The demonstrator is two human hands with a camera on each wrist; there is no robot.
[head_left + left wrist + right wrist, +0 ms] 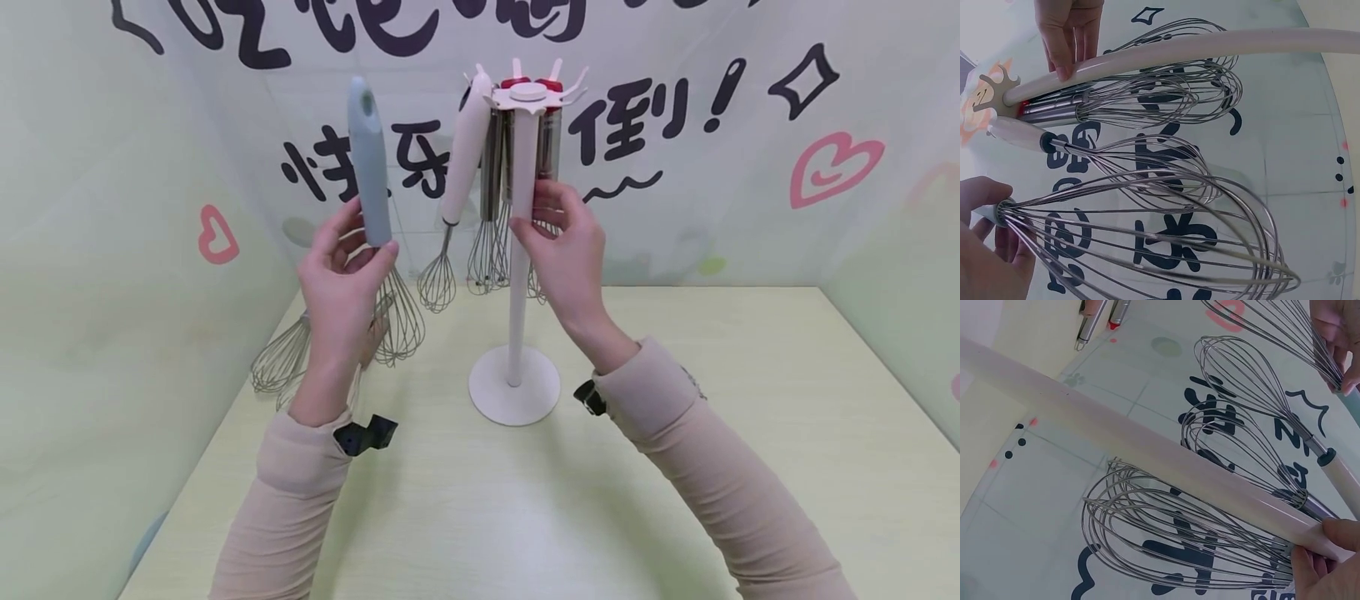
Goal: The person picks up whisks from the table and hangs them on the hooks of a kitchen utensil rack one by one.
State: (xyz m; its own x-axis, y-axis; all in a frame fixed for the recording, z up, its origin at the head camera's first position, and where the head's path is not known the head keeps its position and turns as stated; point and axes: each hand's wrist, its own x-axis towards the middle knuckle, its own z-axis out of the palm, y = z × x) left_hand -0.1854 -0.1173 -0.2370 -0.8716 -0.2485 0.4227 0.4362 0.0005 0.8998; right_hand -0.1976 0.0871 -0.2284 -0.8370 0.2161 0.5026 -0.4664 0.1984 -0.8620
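My left hand [337,287] holds a whisk by the lower part of its light blue handle [369,158], upright with the wires [1166,244] hanging down. It is left of a white stand [514,400] with a round base and a hooked top. My right hand [566,246] grips the stand's pole [1147,450] below the hooks, thumb in front. A white-handled whisk [467,154] hangs from the stand's left side, slightly tilted. Several metal-handled whisks [491,167] with red tops hang behind the pole, partly hidden by it and by my right hand.
More whisks [281,358] lie on the pale table [675,500] at the left, partly behind my left forearm. Metal handles [1091,325] on the table appear in the right wrist view. A printed cloth [675,208] with black lettering and hearts stands behind the table.
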